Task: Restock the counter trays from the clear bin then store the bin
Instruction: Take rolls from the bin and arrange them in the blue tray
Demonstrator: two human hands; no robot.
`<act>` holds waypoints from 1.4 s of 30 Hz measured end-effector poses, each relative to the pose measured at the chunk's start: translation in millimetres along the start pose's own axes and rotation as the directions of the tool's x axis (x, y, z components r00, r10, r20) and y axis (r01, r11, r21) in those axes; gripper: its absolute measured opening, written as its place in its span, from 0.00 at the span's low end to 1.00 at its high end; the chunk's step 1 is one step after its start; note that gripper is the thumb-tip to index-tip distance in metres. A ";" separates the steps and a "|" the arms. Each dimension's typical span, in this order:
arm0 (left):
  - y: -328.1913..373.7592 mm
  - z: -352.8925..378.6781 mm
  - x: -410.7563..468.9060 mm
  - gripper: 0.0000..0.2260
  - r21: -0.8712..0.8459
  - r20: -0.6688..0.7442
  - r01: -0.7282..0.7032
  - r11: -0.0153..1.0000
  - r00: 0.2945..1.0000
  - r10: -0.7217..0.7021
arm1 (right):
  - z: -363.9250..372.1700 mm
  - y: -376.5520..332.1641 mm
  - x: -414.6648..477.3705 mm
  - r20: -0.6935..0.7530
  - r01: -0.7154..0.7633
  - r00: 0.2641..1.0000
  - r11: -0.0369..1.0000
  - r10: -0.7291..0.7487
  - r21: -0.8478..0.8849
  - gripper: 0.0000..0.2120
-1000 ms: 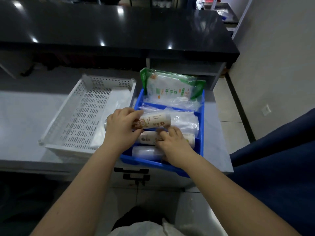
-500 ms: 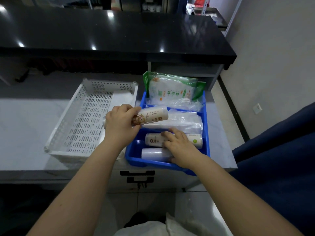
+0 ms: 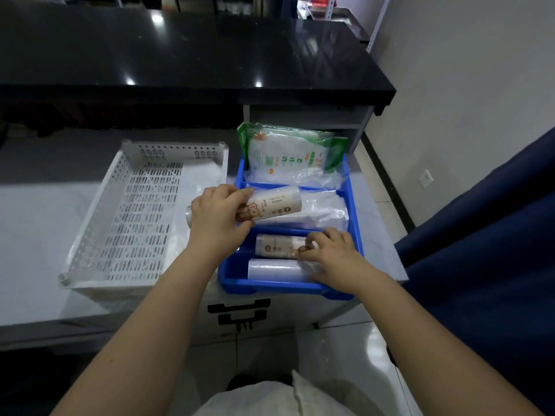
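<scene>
A blue divided tray (image 3: 270,288) stands on the grey counter (image 3: 36,223). My left hand (image 3: 216,220) grips a labelled roll of bags (image 3: 273,204) and holds it over the tray's left side, above the middle compartment. In the front compartment lie a second labelled roll (image 3: 276,247) and a plain clear roll (image 3: 273,270). My right hand (image 3: 333,256) lies over their right ends, with its curled fingertips on the labelled one. Clear bags (image 3: 324,211) fill the middle compartment and green-edged packs (image 3: 288,154) stand in the back one.
A white perforated basket (image 3: 135,226) sits left of the blue tray, with thin clear plastic (image 3: 201,178) along its right side. A black raised counter (image 3: 210,55) runs behind. Dark blue fabric (image 3: 480,235) is close on the right. A drawer handle (image 3: 240,310) shows below the counter edge.
My right hand has slid right along the front compartment to the end of the labelled roll. My left hand still holds its roll over the tray, barely shifted.
</scene>
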State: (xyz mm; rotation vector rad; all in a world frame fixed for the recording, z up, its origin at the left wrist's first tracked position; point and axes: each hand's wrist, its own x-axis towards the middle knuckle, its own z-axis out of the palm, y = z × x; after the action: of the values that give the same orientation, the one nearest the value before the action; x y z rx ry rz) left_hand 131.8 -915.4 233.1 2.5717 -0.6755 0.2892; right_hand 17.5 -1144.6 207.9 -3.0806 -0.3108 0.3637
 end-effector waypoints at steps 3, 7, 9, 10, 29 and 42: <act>2.7 1.9 2.3 0.26 0.003 0.015 -0.030 1.000 0.999 0.030 | -3.0 -3.8 3.8 -0.012 0.007 1.000 1.000 -0.007 0.011 0.24; 6.3 4.2 7.9 0.25 0.009 0.031 -0.053 0.999 0.998 0.053 | -4.8 -5.7 7.4 0.034 0.004 0.999 1.000 -0.004 0.000 0.23; 7.3 5.6 10.4 0.25 0.003 0.038 -0.056 0.998 0.998 0.056 | -6.0 -6.3 9.6 0.075 -0.013 0.997 0.999 0.010 0.031 0.22; 7.4 6.1 11.1 0.25 0.000 0.043 -0.056 0.998 0.998 0.056 | -7.1 -6.4 10.9 0.096 -0.020 0.995 0.998 0.015 0.051 0.22; 7.6 9.4 2.4 0.26 0.016 0.166 -0.055 0.998 0.985 0.052 | -76.4 39.1 -63.7 -0.532 -0.050 0.829 0.970 0.175 0.240 0.26; 67.3 48.2 -48.9 0.22 -0.068 0.420 -0.169 0.983 0.889 0.182 | -35.1 36.8 -44.7 -0.458 -0.187 0.830 0.932 0.319 0.310 0.24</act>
State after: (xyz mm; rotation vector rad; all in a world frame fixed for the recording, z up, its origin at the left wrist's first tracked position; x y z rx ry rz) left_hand 59.6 -970.6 201.6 2.5668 -1.0624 -0.2379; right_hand -9.8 -1189.6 250.5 -2.8161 0.1587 -0.3784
